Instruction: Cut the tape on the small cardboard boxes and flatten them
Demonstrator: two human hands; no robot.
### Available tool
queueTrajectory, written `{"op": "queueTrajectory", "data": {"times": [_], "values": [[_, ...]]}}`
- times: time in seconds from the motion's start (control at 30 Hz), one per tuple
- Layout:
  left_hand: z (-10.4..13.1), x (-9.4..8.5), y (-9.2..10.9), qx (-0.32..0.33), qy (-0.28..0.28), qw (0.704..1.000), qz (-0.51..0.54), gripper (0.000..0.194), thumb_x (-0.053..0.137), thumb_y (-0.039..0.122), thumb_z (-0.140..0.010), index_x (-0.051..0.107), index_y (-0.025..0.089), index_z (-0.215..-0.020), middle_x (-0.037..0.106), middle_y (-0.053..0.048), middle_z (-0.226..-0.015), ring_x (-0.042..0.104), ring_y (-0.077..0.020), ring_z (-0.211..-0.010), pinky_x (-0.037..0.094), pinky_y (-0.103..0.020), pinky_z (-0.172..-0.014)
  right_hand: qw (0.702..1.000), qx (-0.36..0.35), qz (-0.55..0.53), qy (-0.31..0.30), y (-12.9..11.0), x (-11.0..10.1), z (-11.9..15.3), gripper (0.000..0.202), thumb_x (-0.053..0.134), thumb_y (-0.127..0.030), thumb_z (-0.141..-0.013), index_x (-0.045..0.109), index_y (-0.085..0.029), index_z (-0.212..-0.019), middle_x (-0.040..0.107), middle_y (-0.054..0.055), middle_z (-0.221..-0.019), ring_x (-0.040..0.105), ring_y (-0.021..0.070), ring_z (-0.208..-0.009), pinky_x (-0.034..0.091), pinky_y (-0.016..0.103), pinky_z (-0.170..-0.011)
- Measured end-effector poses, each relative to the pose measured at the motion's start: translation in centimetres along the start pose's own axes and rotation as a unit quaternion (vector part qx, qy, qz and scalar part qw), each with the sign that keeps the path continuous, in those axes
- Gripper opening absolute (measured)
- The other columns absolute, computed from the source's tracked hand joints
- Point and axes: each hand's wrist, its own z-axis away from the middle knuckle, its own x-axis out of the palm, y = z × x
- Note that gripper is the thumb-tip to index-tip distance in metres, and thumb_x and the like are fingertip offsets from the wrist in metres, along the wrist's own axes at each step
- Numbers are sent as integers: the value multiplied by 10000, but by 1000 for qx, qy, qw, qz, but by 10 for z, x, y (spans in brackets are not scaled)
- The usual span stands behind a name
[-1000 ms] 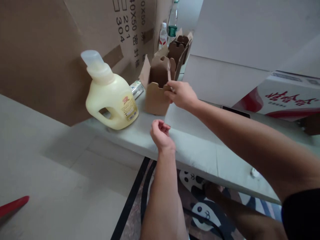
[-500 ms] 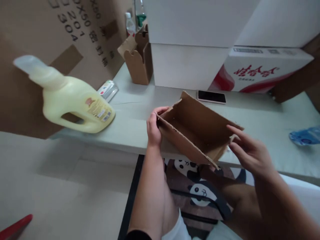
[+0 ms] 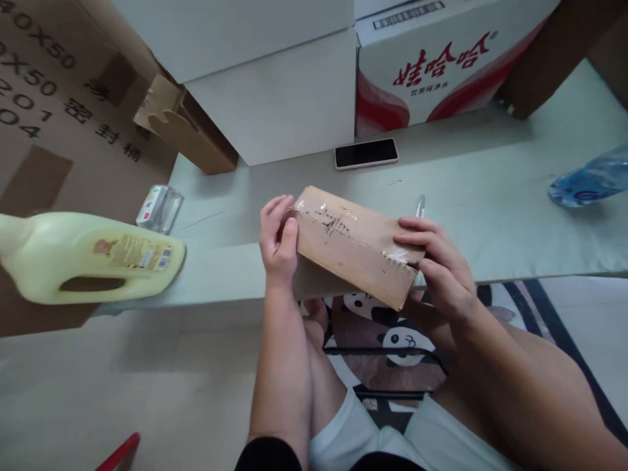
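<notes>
A small brown cardboard box (image 3: 353, 245) is tilted over the front edge of the pale table, its taped, torn side facing up. My left hand (image 3: 279, 239) grips its left end, thumb on the near side and fingers behind. At the right end my right hand (image 3: 439, 261) holds the box, with fingers on top of the taped face and the thumb near the corner. The inside of the box is out of sight.
Behind lie a phone (image 3: 366, 154), white boxes (image 3: 294, 98) and a red-and-white carton (image 3: 432, 72). On the left are a yellow jug (image 3: 142, 258), a clear package (image 3: 159, 208) and an open brown box (image 3: 196, 137). A blue bottle (image 3: 589, 180) lies right.
The box has been turned over, from its open side up to its taped face up. My right hand has closed onto its right end. The view has shifted right.
</notes>
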Motion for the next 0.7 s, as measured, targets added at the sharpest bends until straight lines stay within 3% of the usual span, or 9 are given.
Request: {"op": "queueTrajectory", "data": {"times": [0.1, 0.2, 0.27, 0.33, 0.4, 0.5, 0.57, 0.7], "values": [[-3, 6, 2, -10, -31, 999, -21, 159, 656, 270, -841, 806, 274, -891, 688, -49, -1158, 588, -243, -1212, 402, -415, -1130, 1000, 1, -18, 1, 4, -7, 5, 378, 441, -514, -936, 685, -259, -1071, 594, 93, -1343, 520, 327, -1317, 416, 532, -1122], [-5, 6, 0, -36, -17, 999, -20, 198, 624, 219, -821, 816, 259, -848, 717, -52, -1095, 623, -230, -1151, 419, -404, -1115, 998, 28, -38, 44, 11, -10, 6, 391, 456, -484, -946, 606, -287, -1248, 575, 82, -1389, 520, 294, -1330, 439, 493, -1112], [-7, 3, -3, -55, 12, 998, -9, 208, 613, 212, -801, 813, 254, -835, 732, -44, -1065, 633, -221, -1127, 431, -388, -1095, 991, 82, -19, 105, 18, -10, 4, 405, 466, -448, -949, 558, -288, -1311, 595, 83, -1365, 561, 276, -1280, 480, 479, -1067], [-10, -2, -7, -93, 74, 993, 21, 200, 612, 227, -772, 805, 244, -821, 741, -36, -1002, 649, -210, -1070, 466, -361, -1038, 980, 159, 19, 117, 23, -11, 2, 352, 454, -437, -957, 625, -266, -1212, 669, 84, -1233, 629, 273, -1161, 521, 485, -1001], [-14, -8, -11, -131, 151, 977, 69, 194, 613, 249, -736, 791, 231, -812, 737, -27, -941, 656, -189, -1003, 502, -308, -942, 978, 206, 18, 36, 25, -11, 1, 375, 428, -471, -968, 689, -250, -1121, 714, 82, -1143, 661, 277, -1105, 533, 504, -990], [-15, -13, -14, -191, 211, 951, 121, 194, 634, 281, -709, 769, 228, -839, 726, -16, -945, 649, -164, -956, 511, -235, -791, 982, 152, -51, -98, 24, -7, 2, 512, 433, -590, -954, 631, -291, -1320, 617, 73, -1396, 565, 296, -1314, 449, 546, -1114], [-13, -11, -14, -249, 183, 940, 144, 203, 650, 326, -721, 754, 228, -865, 728, -22, -981, 651, -170, -961, 511, -224, -740, 985, 82, -68, -134, 21, -4, 4, 639, 468, -651, -925, 467, -345, -1485, 398, 38, -1592, 378, 300, -1476, 336, 567, -1195], [-1, 0, -9, -380, 9, 912, 152, 403, 594, 550, -804, 727, 194, -938, 738, -76, -956, 675, -196, -856, 516, -245, -627, 988, 2, -43, -149, 18, 0, 6, 757, 524, -623, -919, 261, -370, -1582, 107, 6, -1689, 100, 284, -1567, 216, 563, -1245]]}}
